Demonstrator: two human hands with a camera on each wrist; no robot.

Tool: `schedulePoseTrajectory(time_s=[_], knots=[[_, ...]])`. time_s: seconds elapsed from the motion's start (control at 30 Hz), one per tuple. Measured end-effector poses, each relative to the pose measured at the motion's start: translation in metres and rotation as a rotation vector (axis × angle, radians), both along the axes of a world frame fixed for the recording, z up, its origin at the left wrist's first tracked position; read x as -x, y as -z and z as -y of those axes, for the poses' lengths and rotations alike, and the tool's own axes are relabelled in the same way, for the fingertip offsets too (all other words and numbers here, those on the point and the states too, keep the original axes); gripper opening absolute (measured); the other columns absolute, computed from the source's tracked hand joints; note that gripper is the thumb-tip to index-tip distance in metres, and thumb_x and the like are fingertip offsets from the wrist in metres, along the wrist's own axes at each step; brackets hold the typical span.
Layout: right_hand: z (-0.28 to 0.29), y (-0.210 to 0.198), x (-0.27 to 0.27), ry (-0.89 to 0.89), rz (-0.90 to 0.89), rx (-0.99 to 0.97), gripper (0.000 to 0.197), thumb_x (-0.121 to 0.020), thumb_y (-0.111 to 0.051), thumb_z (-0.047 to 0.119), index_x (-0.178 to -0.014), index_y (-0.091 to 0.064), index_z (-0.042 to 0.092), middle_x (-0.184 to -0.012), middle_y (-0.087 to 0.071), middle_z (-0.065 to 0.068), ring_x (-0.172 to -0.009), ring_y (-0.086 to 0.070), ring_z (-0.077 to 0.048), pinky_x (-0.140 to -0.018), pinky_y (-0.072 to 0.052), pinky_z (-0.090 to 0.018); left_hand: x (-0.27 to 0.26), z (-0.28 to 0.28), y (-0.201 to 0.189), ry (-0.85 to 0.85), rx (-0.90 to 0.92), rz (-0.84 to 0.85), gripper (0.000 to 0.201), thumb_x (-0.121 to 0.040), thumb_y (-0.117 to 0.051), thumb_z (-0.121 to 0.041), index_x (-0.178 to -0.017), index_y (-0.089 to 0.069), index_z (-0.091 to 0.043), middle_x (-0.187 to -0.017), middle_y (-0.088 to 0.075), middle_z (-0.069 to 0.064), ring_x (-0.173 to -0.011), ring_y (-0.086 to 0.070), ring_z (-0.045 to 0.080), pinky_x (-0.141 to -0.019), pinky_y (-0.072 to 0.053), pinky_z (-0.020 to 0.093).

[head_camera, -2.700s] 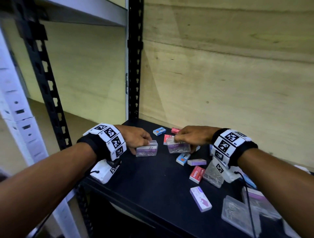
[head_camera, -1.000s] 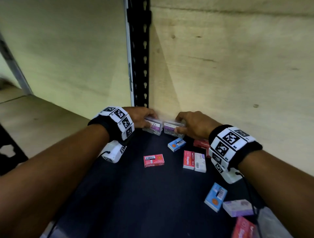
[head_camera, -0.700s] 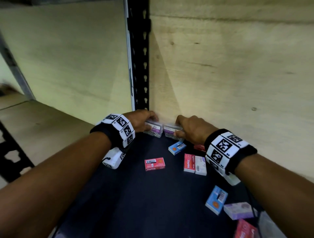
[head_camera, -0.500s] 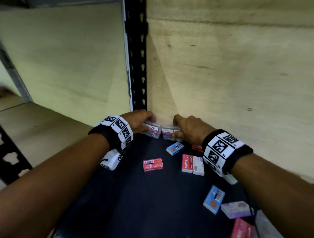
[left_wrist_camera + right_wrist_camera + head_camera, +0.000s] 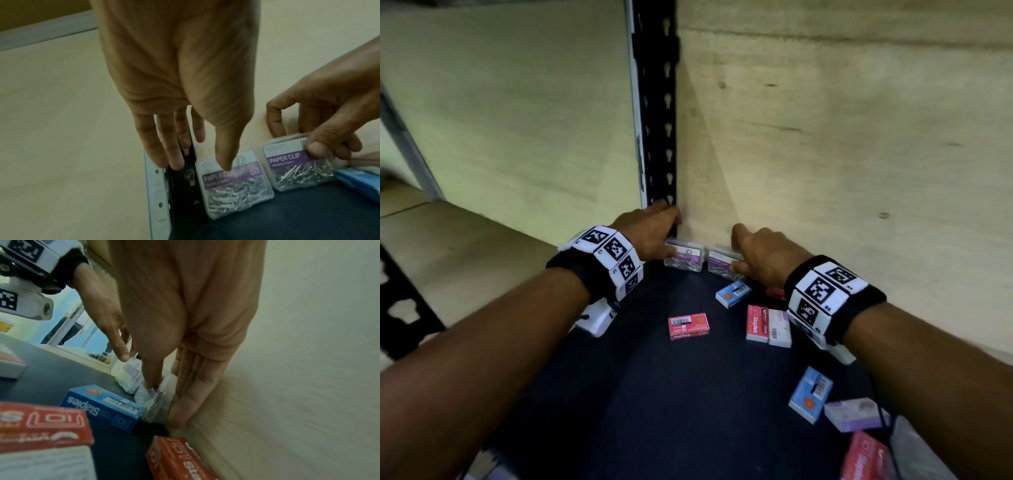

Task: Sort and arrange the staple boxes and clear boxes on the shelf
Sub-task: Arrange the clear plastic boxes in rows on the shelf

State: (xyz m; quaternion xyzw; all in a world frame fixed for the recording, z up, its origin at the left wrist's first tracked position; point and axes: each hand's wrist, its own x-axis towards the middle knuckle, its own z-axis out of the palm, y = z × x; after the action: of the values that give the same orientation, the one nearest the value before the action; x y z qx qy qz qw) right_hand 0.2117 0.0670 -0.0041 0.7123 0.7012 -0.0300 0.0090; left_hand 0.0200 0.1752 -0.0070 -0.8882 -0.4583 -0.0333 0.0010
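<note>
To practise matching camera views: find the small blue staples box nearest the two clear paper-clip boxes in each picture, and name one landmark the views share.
Head: blue staples box, centre, before the right hand.
Left wrist: its corner at the right edge.
Right wrist: lower left of centre.
Shared landmark: the right-hand clear paper-clip box.

- Two clear boxes of paper clips, purple labels, side by side at the shelf's (image 5: 619,394) back left corner, against the wooden wall: left clear box (image 5: 684,259) beside the black post, right clear box (image 5: 724,263) just beside it, small gap between.
- Both tilted, leaning back toward the wall.
- Blue staple box (image 5: 732,294) flat, just in front of the right clear box.
- Red staple box (image 5: 689,325) flat, mid-shelf, barcode up.
- Red and white staple boxes (image 5: 768,323) touching, side by side.
- Second blue box (image 5: 811,394), lilac box (image 5: 854,414) and another red box (image 5: 866,459) nearer the front right.
</note>
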Motion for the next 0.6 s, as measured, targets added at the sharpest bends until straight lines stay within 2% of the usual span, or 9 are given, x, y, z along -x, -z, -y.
schedulePoseTrajectory(time_s=[0.1,0.17,0.23,0.33,0.4,0.43,0.53,0.6], knots=[[0.002,-0.003,0.000,0.007,0.026,0.004,0.043,-0.096,-0.059,0.037,-0.125,-0.039,0.013,-0.091,-0.048,-0.007,-0.079,-0.050,-0.024,-0.067,-0.040,-0.034,-0.001,0.010,-0.013,0.047,-0.003,0.051,0.034,-0.084,-0.068,-0.036,-0.108,-0.048,-0.024,-0.110,-0.048,-0.004,-0.092,-0.056,0.021,-0.075,-0.047,0.033],[0.005,-0.007,0.000,0.012,0.084,-0.020,0.043,-0.096,-0.058,0.042,-0.123,-0.039,0.016,-0.089,-0.050,-0.005,-0.079,-0.053,-0.025,-0.066,-0.042,-0.035,-0.002,0.020,-0.022,0.096,0.119,0.053,0.024,-0.085,-0.069,-0.037,-0.097,-0.052,-0.025,-0.098,-0.058,-0.007,-0.085,-0.058,0.015,-0.071,-0.047,0.030],[0.010,-0.013,-0.002,-0.026,0.147,-0.025,0.037,-0.095,-0.057,0.045,-0.118,-0.041,0.021,-0.090,-0.054,-0.003,-0.079,-0.056,-0.024,-0.065,-0.043,-0.035,-0.004,0.032,-0.025,0.117,0.299,0.019,0.022,-0.084,-0.071,-0.040,-0.095,-0.060,-0.023,-0.094,-0.065,-0.007,-0.080,-0.060,0.009,-0.070,-0.048,0.026],[0.014,-0.020,-0.004,-0.140,0.042,0.126,0.027,-0.091,-0.066,0.040,-0.112,-0.052,0.029,-0.096,-0.062,0.003,-0.084,-0.060,-0.020,-0.074,-0.050,-0.036,-0.006,0.047,-0.020,0.108,0.494,-0.090,0.032,-0.078,-0.075,-0.050,-0.096,-0.067,-0.024,-0.096,-0.071,-0.003,-0.086,-0.065,0.012,-0.076,-0.052,0.025],[0.017,-0.020,-0.001,-0.188,0.045,0.214,0.034,-0.089,-0.069,0.036,-0.120,-0.056,0.032,-0.098,-0.060,0.006,-0.087,-0.059,-0.017,-0.077,-0.048,-0.033,-0.007,0.055,-0.017,0.093,0.549,-0.155,0.042,-0.072,-0.077,-0.056,-0.098,-0.068,-0.025,-0.100,-0.072,-0.001,-0.094,-0.067,0.015,-0.087,-0.053,0.030],[0.017,-0.018,0.001,-0.200,0.067,0.232,0.040,-0.089,-0.070,0.034,-0.127,-0.055,0.033,-0.101,-0.060,0.004,-0.089,-0.057,-0.018,-0.078,-0.046,-0.032,-0.007,0.058,-0.015,0.085,0.566,-0.171,0.046,-0.070,-0.079,-0.056,-0.101,-0.067,-0.025,-0.102,-0.072,0.000,-0.097,-0.067,0.016,-0.090,-0.053,0.032],[0.016,-0.009,0.005,-0.220,0.094,0.250,0.053,-0.088,-0.070,0.028,-0.138,-0.052,0.032,-0.131,-0.059,-0.002,-0.110,-0.059,-0.023,-0.089,-0.047,-0.033,-0.008,0.067,-0.009,0.075,0.602,-0.187,0.052,-0.065,-0.085,-0.051,-0.104,-0.065,-0.024,-0.103,-0.071,-0.001,-0.099,-0.066,0.017,-0.091,-0.052,0.033],[0.014,-0.005,0.007,-0.214,0.090,0.261,0.055,-0.088,-0.070,0.025,-0.140,-0.050,0.030,-0.137,-0.056,-0.003,-0.117,-0.057,-0.024,-0.094,-0.047,-0.034,-0.008,0.072,-0.005,0.083,0.604,-0.195,0.053,-0.063,-0.087,-0.048,-0.104,-0.065,-0.024,-0.100,-0.071,-0.003,-0.096,-0.066,0.015,-0.089,-0.052,0.033]])
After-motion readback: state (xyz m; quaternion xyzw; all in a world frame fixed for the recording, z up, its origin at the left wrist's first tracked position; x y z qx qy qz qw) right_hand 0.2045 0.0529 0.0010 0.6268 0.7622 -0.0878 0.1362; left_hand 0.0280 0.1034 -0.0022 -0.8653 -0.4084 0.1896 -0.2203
